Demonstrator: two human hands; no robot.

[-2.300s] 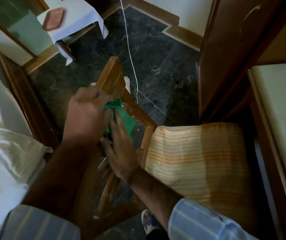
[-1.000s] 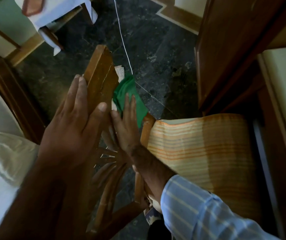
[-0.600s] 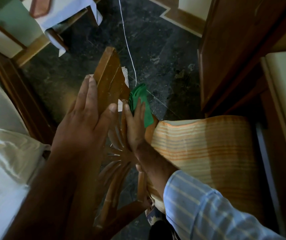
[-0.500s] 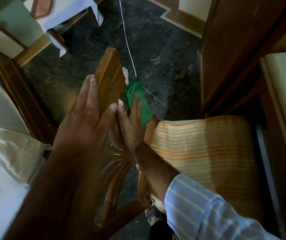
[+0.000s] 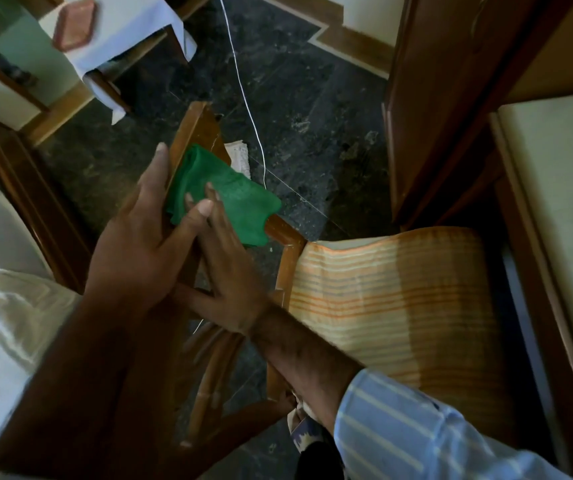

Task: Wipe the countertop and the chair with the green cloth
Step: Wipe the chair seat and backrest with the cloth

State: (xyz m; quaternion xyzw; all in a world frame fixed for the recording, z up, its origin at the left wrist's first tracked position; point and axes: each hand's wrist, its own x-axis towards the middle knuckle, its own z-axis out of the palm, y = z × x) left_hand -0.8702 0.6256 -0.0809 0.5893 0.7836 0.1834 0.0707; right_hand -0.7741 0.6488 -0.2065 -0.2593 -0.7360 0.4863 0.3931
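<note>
The wooden chair (image 5: 195, 129) stands below me with its backrest top rail running from upper left to the striped orange seat cushion (image 5: 392, 303). The green cloth (image 5: 229, 195) lies spread over that top rail. My right hand (image 5: 229, 271) presses flat on the cloth's near edge, fingers stretched out. My left hand (image 5: 143, 237) rests on the rail's left side, fingers apart, its thumb touching the cloth. The pale countertop (image 5: 562, 202) shows at the right edge.
A dark wooden cabinet (image 5: 451, 98) stands right of the chair. A white cord (image 5: 243, 88) hangs across the dark stone floor (image 5: 305, 109). A small table with white cover (image 5: 122, 32) and a brown tray (image 5: 73, 24) is upper left. White bedding (image 5: 1, 327) lies at left.
The cloth has moved from the inner side of the backrest up onto the top rail and spread wider. My right hand slid with it; my left hand stayed on the rail.
</note>
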